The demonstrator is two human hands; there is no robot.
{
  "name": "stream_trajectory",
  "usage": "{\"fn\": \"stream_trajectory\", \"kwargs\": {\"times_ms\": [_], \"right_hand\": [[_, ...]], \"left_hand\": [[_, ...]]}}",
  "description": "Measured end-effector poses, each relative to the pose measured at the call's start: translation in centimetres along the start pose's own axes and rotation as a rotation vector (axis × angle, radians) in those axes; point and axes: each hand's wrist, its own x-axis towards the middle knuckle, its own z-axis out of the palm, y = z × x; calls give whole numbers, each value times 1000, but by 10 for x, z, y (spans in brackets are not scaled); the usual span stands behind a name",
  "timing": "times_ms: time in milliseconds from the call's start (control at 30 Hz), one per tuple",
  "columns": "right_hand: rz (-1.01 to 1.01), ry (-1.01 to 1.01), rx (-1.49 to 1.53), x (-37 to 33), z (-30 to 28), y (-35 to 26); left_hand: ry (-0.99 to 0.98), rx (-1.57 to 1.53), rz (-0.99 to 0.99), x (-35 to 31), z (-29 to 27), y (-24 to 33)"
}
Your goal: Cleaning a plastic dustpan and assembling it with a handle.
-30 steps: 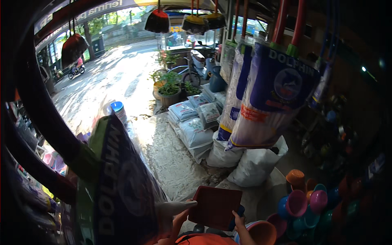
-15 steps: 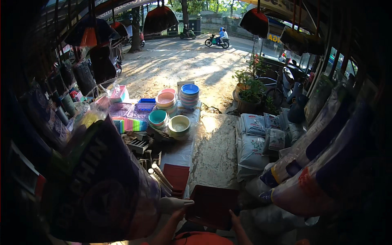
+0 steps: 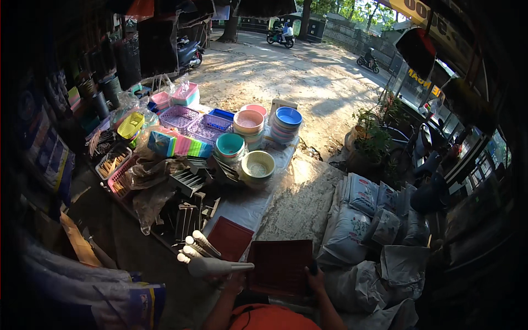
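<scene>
Concrete walkway (image 3: pixel 291 201) beside crowded display (image 3: pixel 243 204); left hand (image 3: pixel 235 282) and right hand (image 3: pixel 315 281), grip clamped on dark-red tray (image 3: pixel 279 267).

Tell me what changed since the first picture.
The view swung left: the potted plants shifted rightward, a second dark red tray appeared. No grasp or release shows: the right hand still grips the held tray, the left hand stays beside its other edge.

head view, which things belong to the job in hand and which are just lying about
In hand:
- red tray, right hand gripping its edge, left hand opposite
- grey thing by the left hand, unclear if held

Lying about:
- other tray
- blue bowl
- sacks
</scene>
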Motion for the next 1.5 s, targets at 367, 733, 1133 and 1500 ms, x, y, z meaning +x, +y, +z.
{"fn": "stream_trajectory", "kwargs": {"times_ms": [367, 733, 1133, 1500], "right_hand": [[-92, -472, -208, 210, -18, -93], [-354, -882, -631, 344, 154, -131], [-576, -1098, -615, 371, 406, -89], [-599, -1086, -716, 385, 479, -50]], "left_hand": [[248, -262, -152, 144, 14, 11], [767, -46, -355, 122, -3, -56], [1336, -62, -351, 119, -33, -114], [1713, -487, -532, 191, -73, -127]]}}
